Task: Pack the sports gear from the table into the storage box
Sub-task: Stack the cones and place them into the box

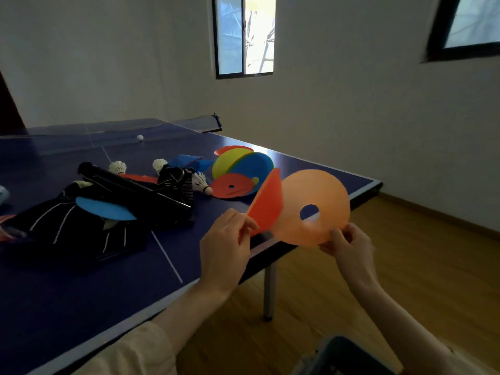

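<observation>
Left hand (226,246) pinching red disc (266,205), right hand (349,246) pinching orange disc (313,204)

blue ping-pong table (81,293) | black bag (81,231) at 9 o'clock | shuttlecocks (118,167) near centre | coloured disc cones (240,171) at 2 | white ball (140,137) at 12

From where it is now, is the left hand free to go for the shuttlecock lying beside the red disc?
Probably not yet. The left hand pinches a red-orange disc, so it is occupied. The path itself looks open: the shuttlecock lies uncovered on the table, beside the red disc.
</observation>
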`<action>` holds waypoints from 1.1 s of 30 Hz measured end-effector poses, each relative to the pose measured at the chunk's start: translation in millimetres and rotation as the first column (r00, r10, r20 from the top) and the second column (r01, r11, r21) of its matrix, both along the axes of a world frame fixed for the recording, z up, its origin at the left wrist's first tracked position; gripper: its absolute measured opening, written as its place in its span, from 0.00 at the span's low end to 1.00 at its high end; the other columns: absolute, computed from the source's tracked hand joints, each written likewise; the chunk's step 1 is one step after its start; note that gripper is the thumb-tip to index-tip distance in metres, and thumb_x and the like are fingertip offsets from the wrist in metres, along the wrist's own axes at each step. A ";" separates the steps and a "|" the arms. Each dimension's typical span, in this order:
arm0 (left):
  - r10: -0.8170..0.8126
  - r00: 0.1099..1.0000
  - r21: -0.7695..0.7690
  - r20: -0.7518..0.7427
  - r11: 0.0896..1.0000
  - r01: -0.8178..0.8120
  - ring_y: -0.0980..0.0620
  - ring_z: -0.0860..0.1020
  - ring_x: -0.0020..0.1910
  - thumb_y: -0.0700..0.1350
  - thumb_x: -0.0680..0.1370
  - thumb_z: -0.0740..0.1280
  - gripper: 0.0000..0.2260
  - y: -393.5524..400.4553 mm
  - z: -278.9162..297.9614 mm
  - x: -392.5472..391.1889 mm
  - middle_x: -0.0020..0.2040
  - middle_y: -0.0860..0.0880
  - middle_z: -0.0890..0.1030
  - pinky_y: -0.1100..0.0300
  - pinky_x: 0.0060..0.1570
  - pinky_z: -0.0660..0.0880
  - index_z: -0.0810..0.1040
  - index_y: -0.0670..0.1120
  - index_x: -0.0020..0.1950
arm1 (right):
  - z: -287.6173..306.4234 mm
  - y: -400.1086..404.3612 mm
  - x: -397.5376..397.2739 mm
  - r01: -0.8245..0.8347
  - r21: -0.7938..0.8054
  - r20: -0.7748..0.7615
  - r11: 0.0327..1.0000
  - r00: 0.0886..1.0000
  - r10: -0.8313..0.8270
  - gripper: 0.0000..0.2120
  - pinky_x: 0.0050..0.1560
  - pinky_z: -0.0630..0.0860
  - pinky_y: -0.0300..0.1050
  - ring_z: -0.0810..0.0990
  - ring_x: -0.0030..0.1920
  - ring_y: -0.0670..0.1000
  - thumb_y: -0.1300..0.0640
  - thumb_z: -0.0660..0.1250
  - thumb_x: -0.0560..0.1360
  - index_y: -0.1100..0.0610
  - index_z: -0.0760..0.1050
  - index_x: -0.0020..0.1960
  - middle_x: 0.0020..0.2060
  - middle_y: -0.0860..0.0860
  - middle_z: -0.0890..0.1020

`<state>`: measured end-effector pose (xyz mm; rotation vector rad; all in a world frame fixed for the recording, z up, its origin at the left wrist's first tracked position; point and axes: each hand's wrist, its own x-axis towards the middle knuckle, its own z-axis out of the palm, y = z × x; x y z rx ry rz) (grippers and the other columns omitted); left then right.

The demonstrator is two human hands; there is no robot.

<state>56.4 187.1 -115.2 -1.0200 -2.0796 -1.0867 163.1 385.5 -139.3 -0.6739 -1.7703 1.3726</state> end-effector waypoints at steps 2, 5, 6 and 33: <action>-0.048 0.999 -0.016 -0.014 0.999 0.048 0.59 0.74 0.40 0.39 0.76 0.69 0.07 7.8 -4.4 18.6 0.41 0.57 0.75 0.65 0.34 0.71 0.76 0.50 0.43 | -11.3 -3.8 31.6 0.003 -0.059 -0.030 0.998 1.000 -0.005 0.05 0.42 0.81 0.42 0.85 0.43 0.49 0.59 0.62 0.80 0.54 0.76 0.49 0.45 0.53 0.83; -0.129 0.991 -0.022 -0.026 0.991 0.128 0.60 0.73 0.39 0.38 0.75 0.69 0.08 24.1 -14.2 44.2 0.39 0.58 0.74 0.71 0.36 0.67 0.76 0.50 0.41 | -28.2 -4.4 72.7 0.055 -0.148 -0.063 0.987 0.996 -0.065 0.06 0.40 0.81 0.40 0.85 0.42 0.49 0.60 0.62 0.80 0.56 0.77 0.49 0.45 0.56 0.83; -0.151 0.988 -0.028 -0.025 0.988 0.150 0.61 0.72 0.39 0.37 0.75 0.69 0.08 28.6 -17.3 50.3 0.39 0.59 0.72 0.73 0.37 0.66 0.76 0.50 0.41 | -33.1 -3.9 82.7 0.069 -0.164 -0.066 0.984 0.994 -0.081 0.06 0.39 0.80 0.40 0.85 0.42 0.50 0.60 0.62 0.80 0.57 0.77 0.48 0.45 0.57 0.83; -0.289 0.642 -0.518 0.711 0.403 0.755 0.52 0.45 0.76 0.43 0.79 0.64 0.26 114.7 -196.5 153.1 0.77 0.57 0.40 0.49 0.74 0.58 0.62 0.59 0.75 | -252.1 63.6 281.5 0.552 -0.236 0.634 0.800 0.711 -0.304 0.16 0.39 0.81 0.64 0.83 0.34 0.61 0.57 0.66 0.78 0.68 0.77 0.38 0.31 0.61 0.82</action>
